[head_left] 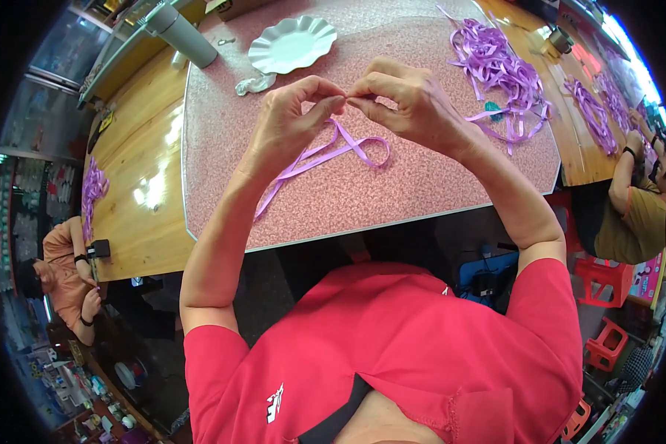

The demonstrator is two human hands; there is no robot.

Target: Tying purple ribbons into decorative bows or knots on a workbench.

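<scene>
My left hand (292, 118) and my right hand (407, 100) meet above the pink table mat, thumbs and forefingers pinched tip to tip. A narrow purple ribbon (322, 159) rises to just under my left fingers and thumb, which close on it. The rest of it crosses itself in a loop on the mat and trails toward the near left. Whatever my right fingertips pinch is too small to make out.
Beyond my hands are a scalloped pale plate (292, 46), a crumpled white wrapper (256, 84) and a grey tumbler (181, 35). A purple ribbon heap (496, 63) lies at right, beside a small teal piece (493, 111). Other people work at left (70, 274) and right (636, 200).
</scene>
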